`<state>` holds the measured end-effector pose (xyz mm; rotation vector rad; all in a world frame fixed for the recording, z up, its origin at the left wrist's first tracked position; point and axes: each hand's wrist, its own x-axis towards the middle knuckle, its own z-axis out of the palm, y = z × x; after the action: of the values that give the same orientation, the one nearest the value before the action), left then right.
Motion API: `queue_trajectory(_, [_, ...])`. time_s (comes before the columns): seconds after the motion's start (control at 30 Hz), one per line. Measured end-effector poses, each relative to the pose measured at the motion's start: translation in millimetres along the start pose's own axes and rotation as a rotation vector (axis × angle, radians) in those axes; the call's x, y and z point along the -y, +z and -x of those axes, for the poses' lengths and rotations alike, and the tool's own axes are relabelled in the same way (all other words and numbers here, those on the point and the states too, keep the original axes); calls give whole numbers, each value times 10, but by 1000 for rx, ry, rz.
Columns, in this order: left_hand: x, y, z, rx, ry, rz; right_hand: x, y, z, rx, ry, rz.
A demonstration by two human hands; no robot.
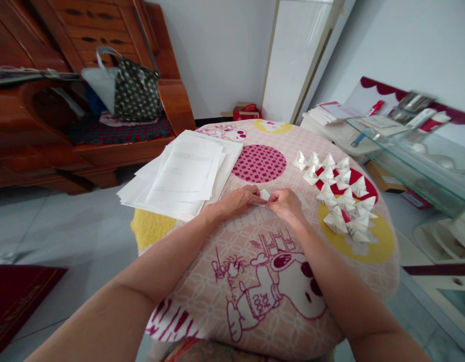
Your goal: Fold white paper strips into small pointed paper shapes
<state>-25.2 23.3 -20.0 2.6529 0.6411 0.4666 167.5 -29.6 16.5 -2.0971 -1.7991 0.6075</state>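
Observation:
Near the middle of the round table, both of my hands meet at a small folded piece of white paper. My left hand has its fingers closed on the paper's left side. On the opposite side my right hand pinches the paper between thumb and finger. My fingers cover much of the piece, so its exact shape is hidden. To the right stand several folded paper boats in loose rows. A stack of printed paper sheets lies to the left, its edges uneven.
A patterned cloth covers the table. Beyond its right edge is a glass shelf bearing papers and metal containers. A wooden bench with a dotted bag stands at back left. A red box sits behind the table.

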Motion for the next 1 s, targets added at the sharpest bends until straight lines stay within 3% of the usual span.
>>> queue_trajectory(0.4, [64,56,-6,-38,3,9,-386,-228,36,28,74,-81])
queue_trajectory(0.57, [23,9,-19,-39,-15,60,-313,-86,25,-87,-4,-277])
queue_trajectory(0.73, [-29,31,-72,-100,-142,111,-162,63,-16,-59,-40,-153])
queue_trajectory(1.0, [-236,104,-204,-195,-417,114,-104,27,15,-61,-22,-33])
